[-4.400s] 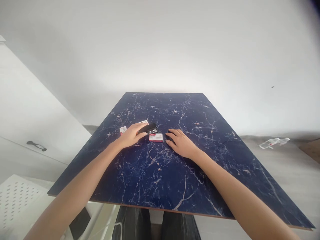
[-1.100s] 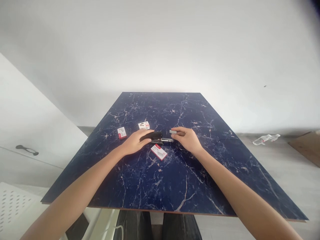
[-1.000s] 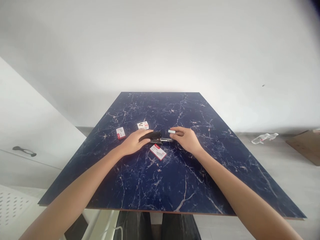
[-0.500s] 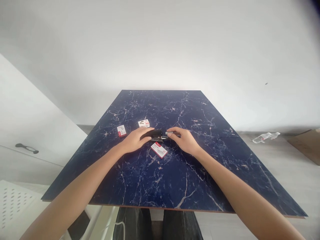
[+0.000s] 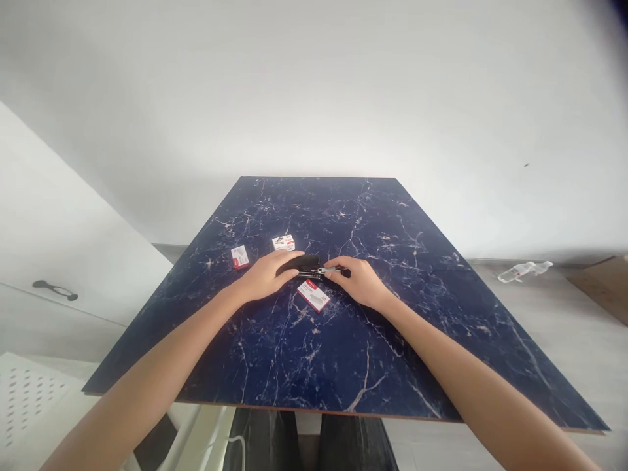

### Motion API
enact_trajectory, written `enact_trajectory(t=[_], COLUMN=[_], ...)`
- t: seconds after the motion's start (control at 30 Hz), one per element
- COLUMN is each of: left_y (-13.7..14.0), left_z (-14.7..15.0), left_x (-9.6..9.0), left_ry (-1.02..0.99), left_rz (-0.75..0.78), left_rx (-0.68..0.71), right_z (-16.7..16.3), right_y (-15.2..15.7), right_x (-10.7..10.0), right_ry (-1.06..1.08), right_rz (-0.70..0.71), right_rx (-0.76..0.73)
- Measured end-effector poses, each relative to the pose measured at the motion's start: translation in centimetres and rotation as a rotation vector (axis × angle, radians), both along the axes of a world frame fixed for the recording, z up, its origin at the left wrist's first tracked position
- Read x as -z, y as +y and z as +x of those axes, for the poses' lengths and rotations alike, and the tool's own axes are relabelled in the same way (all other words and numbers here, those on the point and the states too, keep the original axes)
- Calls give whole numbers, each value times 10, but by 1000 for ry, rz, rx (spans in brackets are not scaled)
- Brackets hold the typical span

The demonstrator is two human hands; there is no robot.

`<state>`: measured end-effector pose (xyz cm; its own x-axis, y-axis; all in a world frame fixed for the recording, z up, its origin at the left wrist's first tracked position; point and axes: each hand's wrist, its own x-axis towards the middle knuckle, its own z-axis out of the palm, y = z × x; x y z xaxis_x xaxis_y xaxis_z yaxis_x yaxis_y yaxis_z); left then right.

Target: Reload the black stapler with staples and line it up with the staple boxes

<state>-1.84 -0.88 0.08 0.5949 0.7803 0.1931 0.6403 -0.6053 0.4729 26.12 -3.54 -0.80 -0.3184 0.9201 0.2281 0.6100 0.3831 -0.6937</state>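
A black stapler (image 5: 308, 263) lies opened on the blue marbled table, its metal magazine showing along the near side. My left hand (image 5: 267, 273) is closed around its left part, thumb on the near side and fingers over the far side. Between the thumb and fingers of my right hand (image 5: 360, 280) is a small grey strip of staples (image 5: 331, 269), held at the right end of the stapler's magazine. Just in front of the stapler lies a flat red and white box (image 5: 313, 296). My right fingertips partly hide the strip.
Two more small boxes are on the table (image 5: 314, 366): a white one (image 5: 283, 243) behind my left hand and a red-white one (image 5: 240, 257) to its left. A plastic bottle (image 5: 524, 270) and a cardboard box (image 5: 601, 286) are on the floor at right.
My right hand has brought the staple strip down and slightly nearer, onto the stapler's magazine. My left hand keeps its hold on the stapler.
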Motion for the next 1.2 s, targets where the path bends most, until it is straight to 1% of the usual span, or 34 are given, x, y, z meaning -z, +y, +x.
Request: enact_trajectory(t=[0.23, 0.47, 0.57, 0.67, 0.73, 0.83, 0.87, 0.93, 0.97, 1.03, 1.2], left_y=[0, 0, 0, 0, 0, 0, 0, 0, 0, 0, -4], left_z=[0, 1, 1, 1, 1, 1, 1, 2, 2, 3, 10], left_x=[0, -1, -1, 0, -1, -2, -2, -2, -1, 0, 4], left_ry=[7, 6, 19, 16, 10, 18, 22, 21, 14, -12, -84], left_rz=[2, 4, -3, 5, 13, 3, -2, -3, 2, 21, 108], left_rx=[-3, -8, -7, -11, -12, -5, -3, -5, -6, -4, 11], right_z=[1, -2, -2, 2, 9, 20, 24, 26, 24, 15, -19], right_y=[1, 0, 0, -1, -2, -3, -4, -5, -6, -8, -10], right_x=[2, 2, 1, -5, -13, -25, -28, -31, -30, -27, -14], right_ry=[33, -23, -105, -217, -292, -441, -493, -573, -594, -601, -599], right_rz=[-24, 18, 58, 152, 186, 137, 103, 32, 9, 8, 139], right_rx=[-3, -32, -68, -131, -105, 13, 31, 8, -20, -72, -121])
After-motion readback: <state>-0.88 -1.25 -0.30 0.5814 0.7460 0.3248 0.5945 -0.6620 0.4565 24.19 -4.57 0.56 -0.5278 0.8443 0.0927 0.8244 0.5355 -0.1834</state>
